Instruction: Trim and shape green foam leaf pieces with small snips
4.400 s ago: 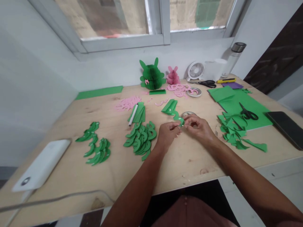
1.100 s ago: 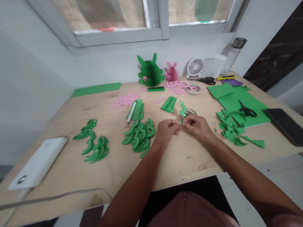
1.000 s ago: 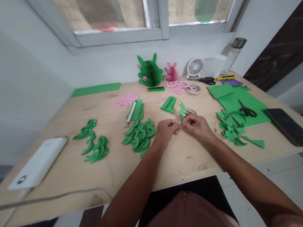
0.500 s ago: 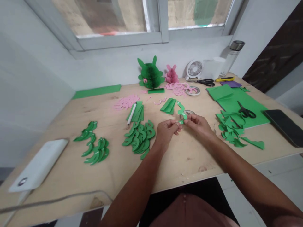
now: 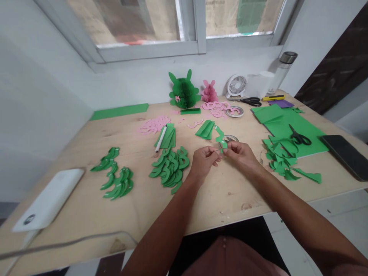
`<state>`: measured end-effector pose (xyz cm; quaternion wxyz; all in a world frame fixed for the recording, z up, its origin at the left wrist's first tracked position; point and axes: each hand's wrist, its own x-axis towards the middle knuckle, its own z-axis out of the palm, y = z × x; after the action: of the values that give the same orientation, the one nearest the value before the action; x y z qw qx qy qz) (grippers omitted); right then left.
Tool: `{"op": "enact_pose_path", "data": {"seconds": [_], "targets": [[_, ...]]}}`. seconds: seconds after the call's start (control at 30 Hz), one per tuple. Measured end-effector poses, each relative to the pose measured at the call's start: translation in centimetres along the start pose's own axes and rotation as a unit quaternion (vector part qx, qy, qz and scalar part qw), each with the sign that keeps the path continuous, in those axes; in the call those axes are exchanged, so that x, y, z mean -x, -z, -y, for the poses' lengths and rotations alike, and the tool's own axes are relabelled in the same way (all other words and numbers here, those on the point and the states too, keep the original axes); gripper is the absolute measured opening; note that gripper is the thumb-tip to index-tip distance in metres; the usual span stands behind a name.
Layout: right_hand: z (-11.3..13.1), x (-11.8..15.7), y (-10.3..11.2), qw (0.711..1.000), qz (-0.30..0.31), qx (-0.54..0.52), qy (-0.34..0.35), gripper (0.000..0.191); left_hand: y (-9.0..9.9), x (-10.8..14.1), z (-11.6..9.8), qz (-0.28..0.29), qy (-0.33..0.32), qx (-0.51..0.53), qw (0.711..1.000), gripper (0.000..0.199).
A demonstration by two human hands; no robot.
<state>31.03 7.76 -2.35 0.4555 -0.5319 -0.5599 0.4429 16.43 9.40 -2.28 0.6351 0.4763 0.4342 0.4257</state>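
Observation:
Over the middle of the table, my right hand (image 5: 240, 154) pinches a wavy green paper cutout (image 5: 220, 134) that has small pale patches on it. Right beside its near end, the fingertips of my left hand (image 5: 204, 159) are pressed together; what they grip is too small to make out. Behind my right fingers, a roll of tape (image 5: 231, 138) is partly covered. A pile of curved green cutouts (image 5: 170, 166) lies left of my left hand. Further left are more green cutouts (image 5: 119, 184) bearing white strips.
Green offcuts (image 5: 280, 153), small scissors (image 5: 299, 136) on green sheets and a phone (image 5: 345, 155) lie at right. A white marker (image 5: 161, 138) rests on folded green paper. Pink cutouts (image 5: 155, 124) and paper figures (image 5: 184, 94) sit behind. At left is a white power bank (image 5: 50, 197) with a cable.
My hands stay close together at the same place. The pale strip between them at the cutout's near end shows less now. The whole view has shifted slightly.

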Motion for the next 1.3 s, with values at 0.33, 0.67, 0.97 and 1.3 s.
{"op": "enact_pose_path", "data": {"seconds": [0.33, 0.67, 0.97, 1.3], "targets": [[0.03, 0.03, -0.09, 1.0, -0.007, -0.003, -0.001, 0.03, 0.19, 0.04, 0.04, 0.008, -0.014, -0.015, 1.0, 0.011], [0.18, -0.07, 0.0, 0.999, -0.033, -0.011, 0.01, 0.031, 0.16, -0.01, -0.02, 0.009, 0.004, 0.008, 1.0, 0.014], [0.19, -0.09, 0.04, 0.999, -0.046, -0.013, 0.014, 0.032, 0.25, 0.16, -0.28, -0.01, -0.005, 0.028, 1.0, 0.02], [-0.33, -0.18, 0.11, 0.997, -0.064, -0.032, 0.003, 0.035, 0.27, -0.21, 0.05, -0.013, -0.065, -0.033, 0.997, 0.019]]}}
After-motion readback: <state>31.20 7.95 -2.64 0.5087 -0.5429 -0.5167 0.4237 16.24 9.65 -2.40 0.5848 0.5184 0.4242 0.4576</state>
